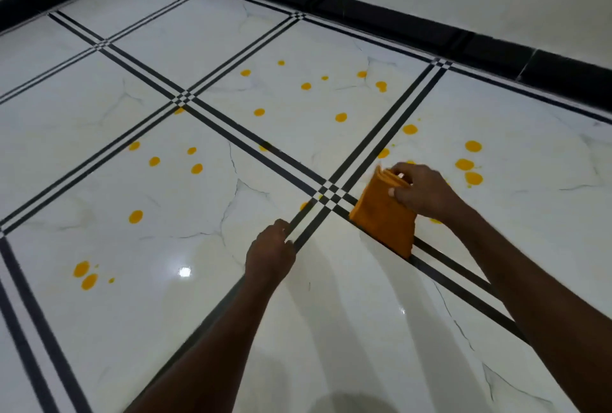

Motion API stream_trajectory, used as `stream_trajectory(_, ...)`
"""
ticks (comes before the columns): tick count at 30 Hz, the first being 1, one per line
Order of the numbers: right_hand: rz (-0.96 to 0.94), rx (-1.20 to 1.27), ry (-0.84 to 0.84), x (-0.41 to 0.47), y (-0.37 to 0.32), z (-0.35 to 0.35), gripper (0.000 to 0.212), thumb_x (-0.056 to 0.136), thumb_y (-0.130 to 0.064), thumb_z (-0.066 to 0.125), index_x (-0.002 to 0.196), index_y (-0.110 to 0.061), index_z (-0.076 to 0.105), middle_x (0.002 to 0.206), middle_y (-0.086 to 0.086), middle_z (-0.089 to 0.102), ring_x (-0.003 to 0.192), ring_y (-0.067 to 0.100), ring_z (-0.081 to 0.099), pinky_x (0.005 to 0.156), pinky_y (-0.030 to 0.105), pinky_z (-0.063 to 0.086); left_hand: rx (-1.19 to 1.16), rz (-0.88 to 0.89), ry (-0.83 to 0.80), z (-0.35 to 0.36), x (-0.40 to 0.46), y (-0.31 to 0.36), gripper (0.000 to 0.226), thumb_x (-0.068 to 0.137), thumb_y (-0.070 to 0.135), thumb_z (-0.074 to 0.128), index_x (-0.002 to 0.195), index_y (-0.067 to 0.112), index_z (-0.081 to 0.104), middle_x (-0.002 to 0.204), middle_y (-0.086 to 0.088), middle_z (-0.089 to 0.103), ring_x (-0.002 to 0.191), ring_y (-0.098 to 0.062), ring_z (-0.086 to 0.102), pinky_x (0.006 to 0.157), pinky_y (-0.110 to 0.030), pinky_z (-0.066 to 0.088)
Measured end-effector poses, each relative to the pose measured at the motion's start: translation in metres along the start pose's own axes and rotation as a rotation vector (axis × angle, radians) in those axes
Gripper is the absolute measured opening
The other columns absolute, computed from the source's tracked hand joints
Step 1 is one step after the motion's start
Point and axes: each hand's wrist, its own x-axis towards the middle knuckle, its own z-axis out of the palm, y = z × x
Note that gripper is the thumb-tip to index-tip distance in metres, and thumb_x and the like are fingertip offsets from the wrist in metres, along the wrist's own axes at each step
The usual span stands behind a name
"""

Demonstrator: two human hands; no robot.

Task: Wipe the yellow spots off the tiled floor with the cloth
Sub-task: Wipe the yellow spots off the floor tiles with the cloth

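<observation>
- Pinching the folded orange cloth (384, 214) by its upper edge, the right hand (422, 192) had a closed grip on it, the cloth's lower edge touching the white marble-look tiled floor (347, 330) near the crossing of black grout stripes.
- The left hand (270, 255) hung loosely curled, holding nothing.
- Round yellow spots (468, 164) lay scattered across several tiles; wet-looking drops could smear into streaks if dragged.
- A thickly folded cloth held upright might skip over spots.
- A spot lying half under the right wrist risked being missed.
- The glossy floor looked slippery for a bracing hand.
</observation>
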Motion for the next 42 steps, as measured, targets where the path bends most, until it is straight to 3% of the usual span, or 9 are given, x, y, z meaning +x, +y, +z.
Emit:
stream_trajectory(5, -0.277, -0.089, 0.096, -0.014, -0.045, 0.023, 0.042, 0.090, -0.011, 0.061, 0.129, -0.026, 0.067, 0.098, -0.004, 0.068, 0.088, 0.016, 0.063, 0.077, 0.029, 0.049, -0.068, -0.081, 0.049, -0.005, 0.001, -0.009, 0.043, 0.092, 0.012, 0.049, 0.135, 0.017, 0.051, 0.120, -0.005, 0.064, 0.110, -0.025, 0.060, 0.094, -0.040, 0.050)
stream_trajectory(10, -0.232, -0.428, -0.339, -0.037, -0.024, 0.110, 0.027, 0.100, -0.038, 0.055, 0.119, -0.020, 0.063, 0.108, -0.003, 0.064, 0.106, 0.020, 0.063, 0.081, 0.030, 0.042, 0.009, -0.018, 0.046, -0.001, 0.000, -0.023, 0.043, 0.095, 0.014, 0.048, 0.138, 0.014, 0.049, 0.126, -0.008, 0.059, 0.115, -0.025, 0.056, 0.091, -0.038, 0.049)
stream_trajectory(13, -0.247, -0.492, 0.030, -0.023, -0.002, 0.132, 0.042, 0.101, -0.044, 0.040, 0.117, -0.013, 0.065, 0.119, 0.013, 0.067, 0.113, 0.031, 0.062, 0.090, 0.038, 0.048, 0.161, 0.064, 0.029, 0.004, 0.009, -0.041, 0.051, 0.094, 0.022, 0.052, 0.142, 0.009, 0.044, 0.140, -0.015, 0.049, 0.126, -0.031, 0.046, 0.096, -0.041, 0.046)
stream_trajectory(16, -0.254, -0.658, -0.043, -0.005, 0.018, 0.149, 0.075, 0.099, -0.063, 0.020, 0.161, -0.023, 0.027, 0.166, 0.020, 0.026, 0.154, 0.043, 0.022, 0.123, 0.057, 0.022, 0.251, 0.052, -0.045, 0.011, 0.015, -0.052, 0.073, 0.094, 0.044, 0.052, 0.154, 0.012, 0.024, 0.162, -0.016, 0.018, 0.149, -0.033, 0.018, 0.115, -0.049, 0.029)
stream_trajectory(23, 0.154, -0.514, 0.295, -0.042, 0.035, 0.166, 0.080, 0.095, -0.062, 0.028, 0.164, -0.022, 0.018, 0.167, 0.025, 0.019, 0.155, 0.046, 0.012, 0.125, 0.062, 0.009, 0.356, 0.096, -0.260, 0.011, 0.020, -0.067, 0.096, 0.091, 0.065, 0.041, 0.157, 0.020, -0.013, 0.163, -0.011, -0.022, 0.152, -0.029, -0.016, 0.120, -0.049, 0.006)
stream_trajectory(28, -0.515, -0.566, -0.083, 0.039, -0.048, 0.215, 0.075, 0.097, -0.068, 0.015, 0.164, -0.035, 0.005, 0.172, 0.013, 0.004, 0.158, 0.038, -0.003, 0.126, 0.059, 0.006, 0.475, 0.167, -0.416, -0.019, 0.039, -0.072, 0.116, 0.082, 0.060, 0.065, 0.157, 0.017, -0.012, 0.165, -0.012, -0.016, 0.153, -0.031, -0.006, 0.121, -0.050, 0.014)
stream_trajectory(31, -0.250, -0.586, 0.012, 0.093, -0.038, 0.190, 0.078, 0.094, -0.071, 0.005, 0.163, -0.035, 0.014, 0.171, 0.015, 0.013, 0.157, 0.041, 0.009, 0.125, 0.059, 0.012, 0.456, 0.174, -0.396, -0.022, 0.038, -0.079, 0.126, 0.075, 0.065, 0.069, 0.157, 0.008, -0.009, 0.166, -0.010, -0.011, 0.153, -0.027, -0.002, 0.122, -0.045, 0.017)
stream_trajectory(36, 0.006, -0.552, 0.268, 0.026, 0.035, 0.145, 0.075, 0.097, -0.062, 0.027, 0.163, -0.026, 0.021, 0.167, 0.022, 0.023, 0.153, 0.047, 0.019, 0.121, 0.062, 0.020, 0.379, 0.102, -0.330, -0.009, 0.030, -0.063, 0.131, 0.071, 0.076, 0.064, 0.157, 0.008, -0.008, 0.165, -0.011, -0.014, 0.153, -0.029, -0.006, 0.121, -0.047, 0.012)
stream_trajectory(42, -0.402, -0.595, 0.061, 0.035, -0.010, 0.194, 0.079, 0.096, -0.073, 0.018, 0.164, -0.034, 0.011, 0.172, 0.013, 0.010, 0.158, 0.039, 0.004, 0.124, 0.060, 0.012, 0.415, 0.084, -0.333, -0.002, 0.027, -0.058, 0.137, 0.067, 0.075, 0.069, 0.156, 0.008, -0.011, 0.165, -0.015, -0.015, 0.153, -0.033, -0.007, 0.122, -0.049, 0.012)
